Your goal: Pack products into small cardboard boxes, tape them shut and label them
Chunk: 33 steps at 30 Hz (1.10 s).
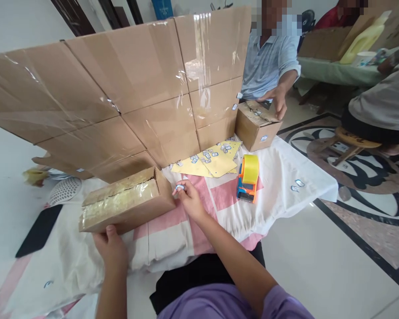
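A long cardboard box, its top sealed with clear tape, lies tilted on the cloth-covered table in front of me. My left hand grips its near lower edge, the thumb up against the side and the other fingers mostly hidden. Beside the box's right end, my right hand pinches a small white-and-blue sticker between thumb and fingers. Yellow sheets bearing several similar stickers lie just beyond that hand. To its right stands a tape dispenser with a yellow roll, in orange and blue.
A tall wall of taped cardboard boxes rises along the table's far side. At its right end a co-worker's hand rests on a smaller box. Loose stickers lie on the white cloth. A black flat object is at left.
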Motion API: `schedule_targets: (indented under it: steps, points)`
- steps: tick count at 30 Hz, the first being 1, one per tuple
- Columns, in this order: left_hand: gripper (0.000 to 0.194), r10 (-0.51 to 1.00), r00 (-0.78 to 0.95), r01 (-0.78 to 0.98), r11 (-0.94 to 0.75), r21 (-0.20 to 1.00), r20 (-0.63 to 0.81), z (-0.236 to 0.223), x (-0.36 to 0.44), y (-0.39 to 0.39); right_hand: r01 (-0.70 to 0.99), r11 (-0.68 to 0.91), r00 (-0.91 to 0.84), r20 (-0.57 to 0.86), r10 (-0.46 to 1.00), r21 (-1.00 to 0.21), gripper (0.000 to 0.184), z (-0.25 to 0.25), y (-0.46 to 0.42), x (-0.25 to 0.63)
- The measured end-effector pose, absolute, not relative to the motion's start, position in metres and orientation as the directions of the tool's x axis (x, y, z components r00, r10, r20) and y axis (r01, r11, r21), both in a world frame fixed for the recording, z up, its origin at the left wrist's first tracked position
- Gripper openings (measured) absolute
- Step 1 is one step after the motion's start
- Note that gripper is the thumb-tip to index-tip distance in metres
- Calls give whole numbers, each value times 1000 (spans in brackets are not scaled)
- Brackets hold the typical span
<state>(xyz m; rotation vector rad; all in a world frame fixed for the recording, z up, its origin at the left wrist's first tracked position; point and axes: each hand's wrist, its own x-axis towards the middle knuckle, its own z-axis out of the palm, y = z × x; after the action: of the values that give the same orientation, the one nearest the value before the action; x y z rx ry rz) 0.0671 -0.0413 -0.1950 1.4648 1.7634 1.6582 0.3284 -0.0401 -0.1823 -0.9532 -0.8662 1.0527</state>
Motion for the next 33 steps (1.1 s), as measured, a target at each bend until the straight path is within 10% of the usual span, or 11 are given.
schedule_targets:
  steps: [15, 33]
  points:
    - [46, 826, -457, 427, -122, 896, 330, -191, 69, -44, -17, 268, 136, 263, 955, -963, 21, -183, -46, 324]
    - [74, 856, -468, 448, 16, 894, 220, -191, 66, -44, -97, 255, 344, 208, 916, -962, 12, -161, -39, 328]
